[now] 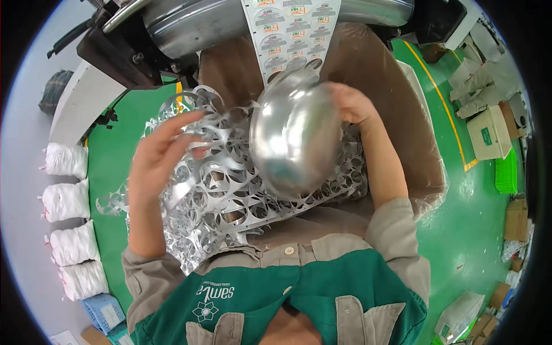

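Your left hand [158, 152] is half open, fingers hooked into the punched foil web [230, 190] just beneath it. Your right hand [351, 103] grips the far rim of a shiny metal bowl [293, 135], tilted over the web. Beyond, printed foil strip [293, 29] feeds down; most of the web lies ungathered in the lined box [414, 126].

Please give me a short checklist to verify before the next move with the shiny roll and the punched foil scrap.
1. Right hand on the shiny foil roll: ok, it grips the far side.
2. Left hand on the punched foil scrap: ok, its fingers touch the strips.
3. Scrap free of tangles: not ok, the strips are twisted and bunched.
4. Scrap inside the lined cardboard box: not ok, some hangs over the left side.
5. Printed foil strip intact where it leaves the machine: cannot tell.
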### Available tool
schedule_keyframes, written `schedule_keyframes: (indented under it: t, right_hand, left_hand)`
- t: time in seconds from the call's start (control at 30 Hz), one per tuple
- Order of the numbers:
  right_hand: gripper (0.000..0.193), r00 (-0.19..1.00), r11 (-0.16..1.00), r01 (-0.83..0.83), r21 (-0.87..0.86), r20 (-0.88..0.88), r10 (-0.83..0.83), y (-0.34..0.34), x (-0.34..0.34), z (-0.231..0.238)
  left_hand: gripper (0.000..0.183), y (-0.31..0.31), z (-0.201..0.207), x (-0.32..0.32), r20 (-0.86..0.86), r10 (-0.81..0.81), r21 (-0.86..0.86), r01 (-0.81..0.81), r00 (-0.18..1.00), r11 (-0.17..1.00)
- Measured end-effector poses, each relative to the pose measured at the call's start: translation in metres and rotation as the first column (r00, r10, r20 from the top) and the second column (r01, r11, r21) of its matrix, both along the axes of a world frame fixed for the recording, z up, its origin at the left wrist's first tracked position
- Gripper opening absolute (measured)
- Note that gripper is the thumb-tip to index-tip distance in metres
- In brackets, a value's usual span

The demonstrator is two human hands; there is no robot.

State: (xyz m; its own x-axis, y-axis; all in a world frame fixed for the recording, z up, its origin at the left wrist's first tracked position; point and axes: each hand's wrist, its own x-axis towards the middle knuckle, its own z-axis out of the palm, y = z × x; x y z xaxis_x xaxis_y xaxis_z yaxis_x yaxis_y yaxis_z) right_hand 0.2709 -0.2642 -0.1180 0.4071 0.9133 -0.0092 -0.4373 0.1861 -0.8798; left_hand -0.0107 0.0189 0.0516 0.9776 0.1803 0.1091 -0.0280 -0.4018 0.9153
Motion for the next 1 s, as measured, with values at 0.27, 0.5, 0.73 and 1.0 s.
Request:
schedule_keyframes:
  t: [0.27, 0.5, 0.73, 1.0]
  right_hand:
    - [0.061, 0.408, 0.144, 0.622, -0.770, 0.476, 0.779, -0.041, 0.011, -0.121]
    - [0.048, 0.889, 0.954, 0.020, -0.298, 0.442, 0.120, -0.006, -0.018, 0.082]
    - [0.053, 0.966, 0.878, 0.103, -0.468, 0.257, 0.024, 0.029, -0.014, -0.029]
    - [0.044, 0.229, 0.175, 0.348, -0.921, 0.264, 0.937, -0.005, -0.026, -0.099]
  left_hand:
    - [0.025, 0.045, 0.001, -0.035, 0.087, 0.172, 0.101, -0.181, 0.981, 0.978]
    - [0.029, 0.035, -0.017, 0.012, 0.051, 0.162, -0.315, -0.139, 0.985, 0.939]
    - [0.048, 0.040, 0.024, -0.027, 0.406, 0.298, -0.316, -0.174, 0.864, 0.933]
    - [0.030, 0.052, 0.006, -0.046, 0.101, 0.377, -0.157, -0.360, 0.921, 0.920]
